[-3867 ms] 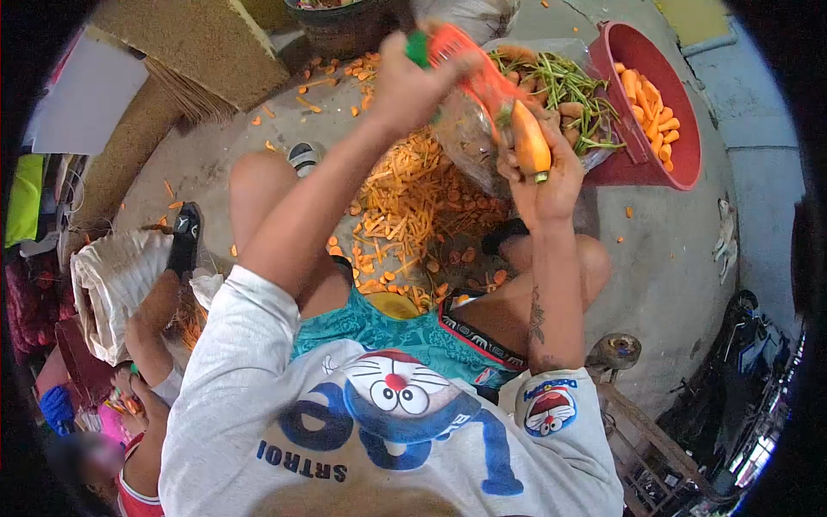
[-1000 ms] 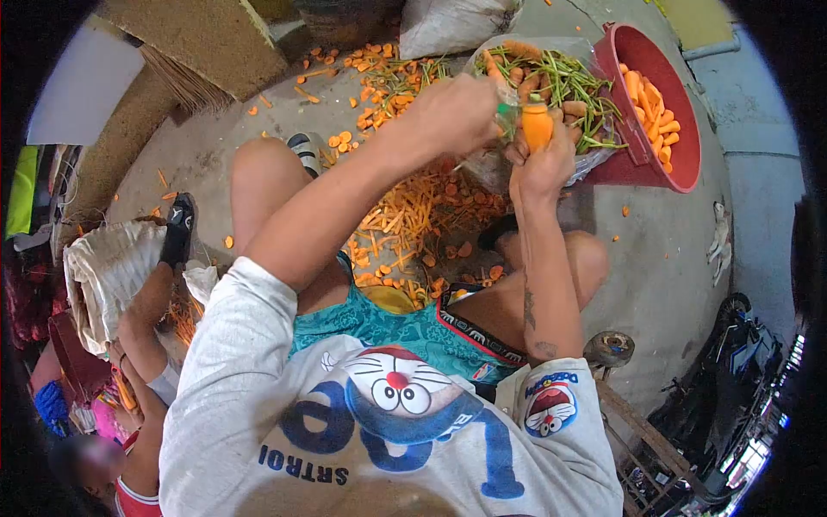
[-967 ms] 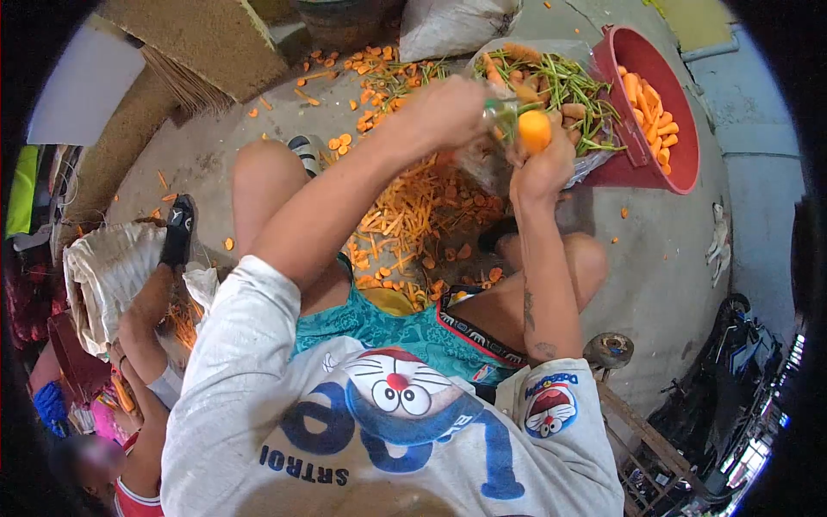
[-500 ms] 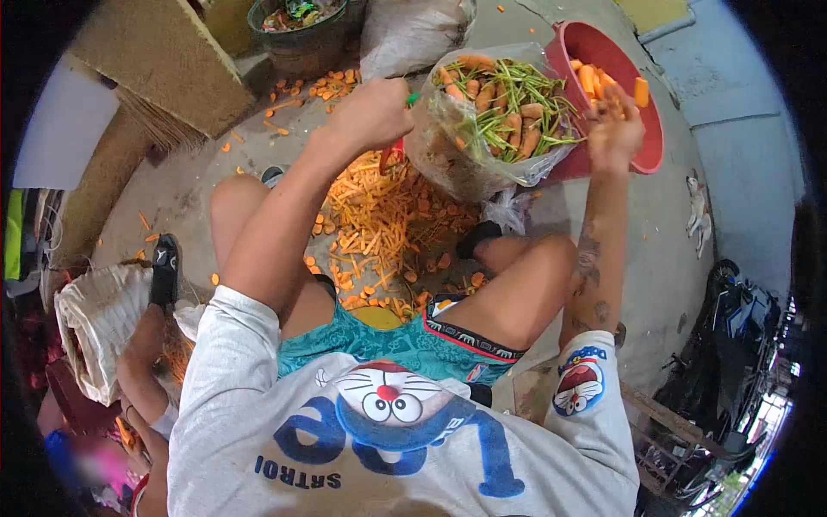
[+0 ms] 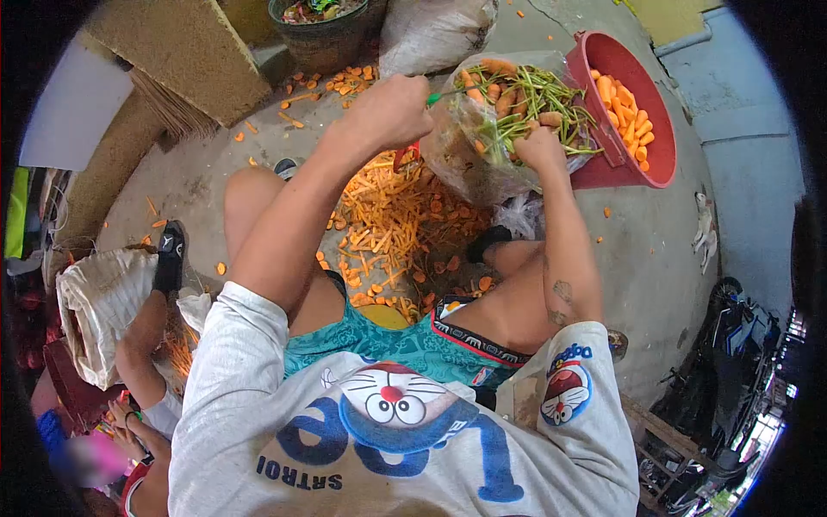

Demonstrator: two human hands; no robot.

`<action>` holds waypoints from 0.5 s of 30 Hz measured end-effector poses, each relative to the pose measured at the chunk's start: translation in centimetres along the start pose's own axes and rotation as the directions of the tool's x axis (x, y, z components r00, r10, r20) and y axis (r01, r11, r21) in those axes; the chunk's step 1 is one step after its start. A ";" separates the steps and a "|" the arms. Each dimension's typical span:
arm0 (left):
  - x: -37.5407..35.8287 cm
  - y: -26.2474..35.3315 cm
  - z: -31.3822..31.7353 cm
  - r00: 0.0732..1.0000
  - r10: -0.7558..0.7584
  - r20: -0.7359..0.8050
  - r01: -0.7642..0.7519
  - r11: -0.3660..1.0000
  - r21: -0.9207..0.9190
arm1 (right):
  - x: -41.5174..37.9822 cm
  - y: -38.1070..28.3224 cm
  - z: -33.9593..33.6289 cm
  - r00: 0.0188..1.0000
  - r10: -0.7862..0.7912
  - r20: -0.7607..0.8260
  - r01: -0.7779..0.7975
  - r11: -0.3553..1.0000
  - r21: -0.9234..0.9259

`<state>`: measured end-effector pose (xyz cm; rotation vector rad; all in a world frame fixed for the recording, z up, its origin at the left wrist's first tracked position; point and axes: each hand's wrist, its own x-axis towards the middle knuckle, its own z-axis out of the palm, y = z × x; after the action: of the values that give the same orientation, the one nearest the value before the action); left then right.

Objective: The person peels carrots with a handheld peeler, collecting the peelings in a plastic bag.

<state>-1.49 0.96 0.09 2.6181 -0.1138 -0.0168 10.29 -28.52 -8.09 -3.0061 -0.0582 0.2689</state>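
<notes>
Right hand (image 5: 541, 148) was down at the right side of the plastic bag (image 5: 448, 146), just right of the upper middle of the frame, its fingers curled and bunched among the unpeeled carrots. One brownish carrot (image 5: 550, 118) lay directly beyond the knuckles, its long axis running roughly sideways across the line of the forearm; whether the fingertips pinched it couldn't be told. That hand was much the nearer of the two to it. Green stems (image 5: 564, 99) spread over and around the carrot, some of them trailing past the bag's right edge.

Left hand (image 5: 392, 112) made a tight fist left of the bag, wrapped around a green handle (image 5: 433, 99) with a thin dark blade pointing right toward the bag's mouth. Something red (image 5: 407, 157) showed just below the fist, though how it was held was hidden.

Right beside the bag, the red tub (image 5: 662, 129) tilted its mouth toward the camera, peeled carrots (image 5: 633, 116) piled inside. Its near wall stood close to the right hand's outer side, so sideways room was tight there; lower down, grey floor (image 5: 642, 250) left that forearm more space. Orange peelings (image 5: 379, 215) were heaped between the legs, below the left hand
</notes>
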 end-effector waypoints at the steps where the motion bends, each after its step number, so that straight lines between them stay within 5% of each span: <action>1: -0.1 -0.1 0.1 1.000 -0.003 0.001 0.003 1.000 0.002 | 0.0 0.0 0.0 1.000 0.017 0.002 -0.017 0.999 0.031; 6: -0.4 -0.8 -0.1 0.998 0.002 -0.069 -0.003 1.000 -0.009 | -0.6 -0.5 -0.9 0.999 0.018 -0.046 -0.012 0.991 0.136; 8: -0.4 -1.1 -0.5 0.998 0.008 -0.058 -0.008 1.000 -0.002 | -2.1 -1.6 -2.0 0.946 -0.014 -0.323 0.088 0.973 0.214; 12: -0.2 -1.3 -0.7 0.994 0.035 -0.101 -0.033 0.999 0.026 | -2.9 -1.5 -5.2 0.873 0.079 -0.481 0.216 0.822 0.527; 14: -0.3 -0.9 -0.9 0.993 0.031 -0.110 -0.030 1.000 0.010 | -2.9 -0.9 -6.3 0.948 0.087 -0.306 0.304 0.036 0.952; 15: -0.5 -0.7 -1.1 0.993 0.023 -0.115 -0.025 1.000 -0.009 | -3.6 -1.0 -6.8 0.946 0.085 -0.313 0.311 0.036 0.950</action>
<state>-1.92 2.09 0.68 2.6003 -0.1046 0.1408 7.98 -28.48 -0.67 -1.4700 -0.0506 -0.1565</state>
